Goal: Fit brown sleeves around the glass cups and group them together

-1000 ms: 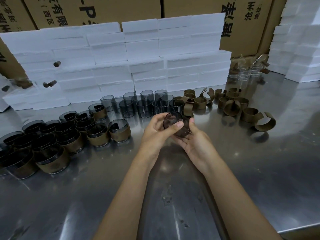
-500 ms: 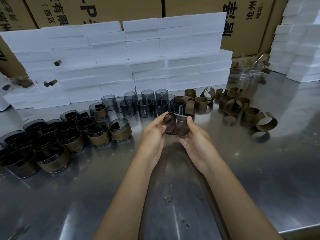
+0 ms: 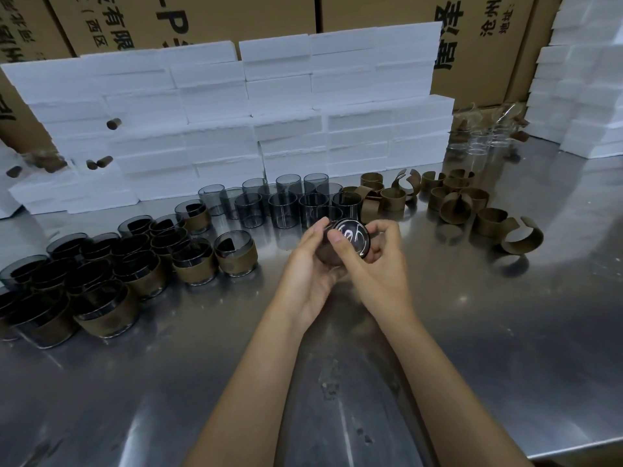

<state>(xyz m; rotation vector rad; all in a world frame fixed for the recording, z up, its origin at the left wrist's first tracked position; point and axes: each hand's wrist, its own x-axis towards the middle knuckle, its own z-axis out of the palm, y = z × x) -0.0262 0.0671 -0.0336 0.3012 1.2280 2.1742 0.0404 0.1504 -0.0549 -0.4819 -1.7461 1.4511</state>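
Here both hands curl their fingers round one cup held above the table, left hand cradling its side, right hand gripping its base, thumb across.

Bare forearms; hands ungloved, no sleeves showing.

Behind the silver-grey steel table stand white foam blocks and tan cartons printed black. Smoky grey glass cups sit on the table; olive-brown sleeves lie at its right.
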